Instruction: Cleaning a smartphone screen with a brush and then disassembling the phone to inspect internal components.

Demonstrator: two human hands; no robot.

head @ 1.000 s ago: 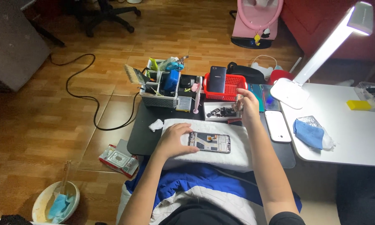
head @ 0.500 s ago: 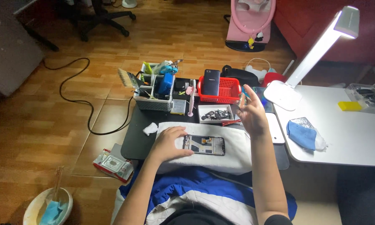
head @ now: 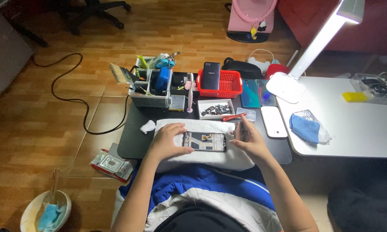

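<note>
Sitting at a low black table (head: 137, 141), the person had an opened-up phone (head: 204, 141) lying flat on a white folded towel (head: 210, 159), guts facing up. The left hand (head: 169, 139) was pressed on the phone's left end, fingers curled over the edge so the grip was clamped on it. The right hand (head: 249, 139) sat just beside the phone's right end, fingers pinched together on a small dark part (head: 240, 131); couldn't make out what that bit was. Right behind the towel there was a white parts tray (head: 216, 108) full of little dark pieces, with a red-handled tool (head: 233, 117) next to it. Further back stood a red basket (head: 221, 83) with a dark phone (head: 211, 75) propped in it, plus a grey organizer (head: 150, 88) stuffed with tools. A white phone (head: 273, 121) lay off to the right, near a white desk lamp (head: 305, 60).
</note>
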